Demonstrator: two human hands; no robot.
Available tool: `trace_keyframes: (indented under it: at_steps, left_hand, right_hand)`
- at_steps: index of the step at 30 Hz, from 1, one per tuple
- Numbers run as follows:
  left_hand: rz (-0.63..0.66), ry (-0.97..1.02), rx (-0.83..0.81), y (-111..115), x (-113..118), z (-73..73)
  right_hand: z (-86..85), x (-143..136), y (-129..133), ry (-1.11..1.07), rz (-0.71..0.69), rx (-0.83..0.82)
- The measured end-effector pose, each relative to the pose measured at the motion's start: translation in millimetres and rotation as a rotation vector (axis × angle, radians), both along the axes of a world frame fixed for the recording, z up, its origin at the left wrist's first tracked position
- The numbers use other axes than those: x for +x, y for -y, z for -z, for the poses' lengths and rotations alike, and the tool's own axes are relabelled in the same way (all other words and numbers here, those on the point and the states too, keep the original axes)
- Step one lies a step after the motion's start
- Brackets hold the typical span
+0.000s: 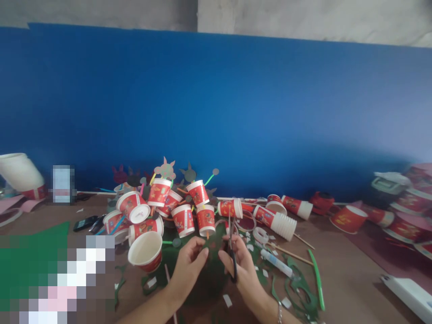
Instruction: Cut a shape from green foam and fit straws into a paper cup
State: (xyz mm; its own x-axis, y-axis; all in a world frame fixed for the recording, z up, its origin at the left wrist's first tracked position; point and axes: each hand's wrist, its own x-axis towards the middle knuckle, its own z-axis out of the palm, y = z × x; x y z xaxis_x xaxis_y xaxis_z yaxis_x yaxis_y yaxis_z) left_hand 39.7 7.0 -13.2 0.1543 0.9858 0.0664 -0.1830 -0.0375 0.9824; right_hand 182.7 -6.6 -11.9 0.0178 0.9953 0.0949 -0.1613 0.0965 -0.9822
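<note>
My right hand is closed around a pair of scissors with a black handle, its blades pointing up and away from me. Facing it, my left hand has thumb and forefinger drawn together at the edge of a dark green paper piece. That piece blends into the dark green scraps beneath, so its outline is hard to make out. Just beyond my hands stand red-and-white paper cups, some bearing paper animal heads and straw arms. A large open paper cup leans left of my left hand.
Right of my hands lie a glue stick, a clear tape roll, a green straw, wooden sticks and green paper offcuts. A stack of cups lies sideways. A blue partition rises behind the table. Blurred blocks cover the lower left.
</note>
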Motion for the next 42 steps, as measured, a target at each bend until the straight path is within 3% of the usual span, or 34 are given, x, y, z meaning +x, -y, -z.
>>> trace_keyframes:
  at_steps: [5,8,11,14,16,18,23,26,32,42]
  left_hand:
    - [0.113,0.023,-0.116,1,0,3.6]
    - [0.049,0.203,-0.322,1,-2,5.1]
    - [0.124,0.337,-0.49,-1,-3,5.6]
    - [0.28,0.275,-0.41,0,0,4.9]
    - [0.316,0.2,-0.307,3,4,3.6]
    - [0.244,0.116,-0.202,6,6,2.2]
    - [-0.195,-0.081,-0.085,2,5,-0.9]
    - [-0.357,-0.1,-0.038,-3,-1,-2.7]
    - [-0.37,-0.144,-0.017,-2,-6,-3.4]
    - [-0.237,-0.142,-0.044,1,-2,-0.4]
  right_hand:
    - [-4.9,4,-2,-0.079,0.025,0.025]
    - [-5.8,5,-1,-0.097,0.052,-0.003]
    - [-3.9,6,-2,-0.142,0.137,-0.046]
    - [-0.6,7,-4,-0.205,0.204,-0.078]
    - [-0.4,6,-3,-0.217,0.206,-0.086]
    - [-2.6,4,-1,-0.19,0.187,-0.076]
    - [-6.7,-1,6,-0.057,0.042,-0.084]
    - [-1.4,-4,7,0.021,-0.105,-0.136]
    - [2.7,-10,12,0.192,-0.267,-0.178]
    - [0.9,-10,13,0.169,-0.234,-0.17]
